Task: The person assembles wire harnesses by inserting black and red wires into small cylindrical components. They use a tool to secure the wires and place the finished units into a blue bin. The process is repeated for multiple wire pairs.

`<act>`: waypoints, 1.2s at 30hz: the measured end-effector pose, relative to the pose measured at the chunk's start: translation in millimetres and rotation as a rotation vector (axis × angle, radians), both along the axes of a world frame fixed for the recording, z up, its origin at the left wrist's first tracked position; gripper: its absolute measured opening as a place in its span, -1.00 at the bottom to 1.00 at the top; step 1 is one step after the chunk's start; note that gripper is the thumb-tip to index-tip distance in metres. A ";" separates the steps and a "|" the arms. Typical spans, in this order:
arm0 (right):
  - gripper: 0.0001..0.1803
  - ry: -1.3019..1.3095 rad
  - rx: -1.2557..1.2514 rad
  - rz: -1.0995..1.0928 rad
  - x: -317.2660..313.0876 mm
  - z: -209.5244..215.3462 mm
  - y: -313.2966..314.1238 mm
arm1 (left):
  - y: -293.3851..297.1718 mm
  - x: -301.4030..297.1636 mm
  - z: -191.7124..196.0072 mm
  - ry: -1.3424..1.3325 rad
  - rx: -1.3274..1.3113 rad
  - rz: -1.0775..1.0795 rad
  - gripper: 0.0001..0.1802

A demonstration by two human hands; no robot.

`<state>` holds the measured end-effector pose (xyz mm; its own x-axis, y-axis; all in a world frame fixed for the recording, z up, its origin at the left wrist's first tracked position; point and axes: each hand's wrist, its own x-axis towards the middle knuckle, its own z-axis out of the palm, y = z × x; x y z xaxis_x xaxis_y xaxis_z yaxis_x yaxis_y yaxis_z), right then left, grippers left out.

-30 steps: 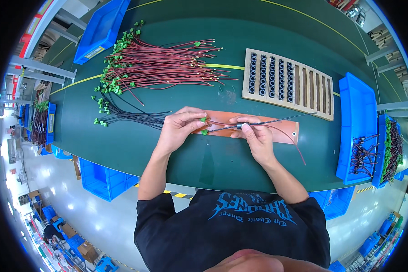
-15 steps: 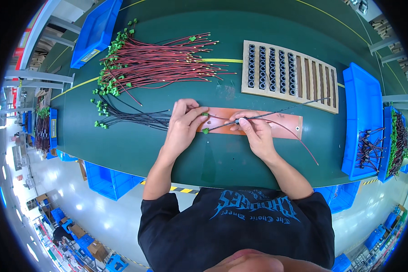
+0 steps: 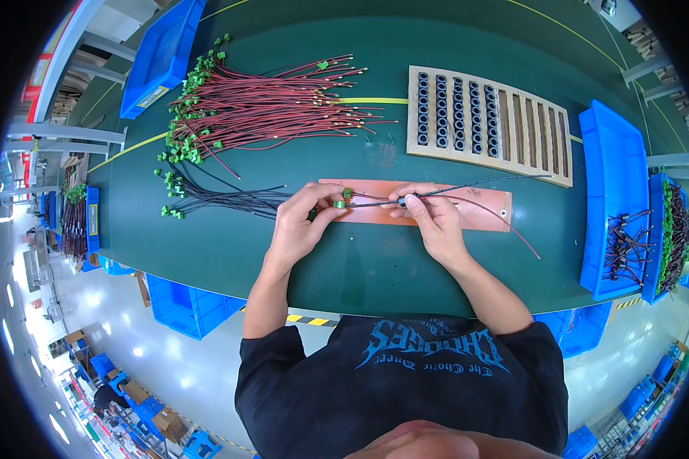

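Observation:
Above a copper-coloured board (image 3: 379,216), my left hand (image 3: 298,226) pinches a green connector (image 3: 339,204) between thumb and fingers. A second green connector (image 3: 347,193) sits right beside its fingertips; whether they grip it too I cannot tell. My right hand (image 3: 436,226) closes on a small black ring (image 3: 403,202), thumb on top. A black wire (image 3: 482,182) and a red wire (image 3: 514,232) run from the connectors to this hand and come out on its right. Whether both wires pass through the ring is hidden by the fingers.
Red wires (image 3: 275,107) with green connectors lie in a heap at the far left, with black wires (image 3: 222,196) nearer. A wooden slotted rack (image 3: 547,141) of black rings stands far right. Blue bins (image 3: 593,229) line the right; another blue bin (image 3: 142,80) is far left.
My left fingers have shifted down from the upper connector to the one that hung loose below. That connector has risen, and the black wire lies more level. My right hand barely moved.

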<state>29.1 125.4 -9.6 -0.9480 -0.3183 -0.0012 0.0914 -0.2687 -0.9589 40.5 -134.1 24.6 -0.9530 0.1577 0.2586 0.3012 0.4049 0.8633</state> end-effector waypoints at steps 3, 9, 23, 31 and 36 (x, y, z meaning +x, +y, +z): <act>-0.75 -0.009 -0.016 -0.002 0.7 -1.0 -0.5 | 1.3 1.2 -5.2 0.009 0.011 0.010 -0.55; -0.75 -0.003 -0.021 0.002 -0.9 -2.5 0.6 | 6.8 2.4 0.1 0.067 -0.137 0.025 -0.52; -0.66 0.162 0.120 0.103 -0.8 4.0 5.1 | 11.3 1.2 7.3 0.155 -0.450 0.058 -0.61; -0.66 -0.111 0.203 0.109 -6.4 13.3 9.1 | 12.9 -3.4 1.0 0.237 -0.377 0.052 -0.60; -0.71 0.182 0.537 0.051 -7.4 15.3 4.1 | 49.6 13.7 45.2 0.703 -0.709 -0.403 -0.64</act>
<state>21.7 129.5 5.7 -0.9314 -0.3638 -0.0138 -0.0877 0.2611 -0.9613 54.3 -84.5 69.8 -0.4702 0.7566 0.4544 0.8619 0.5045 0.0520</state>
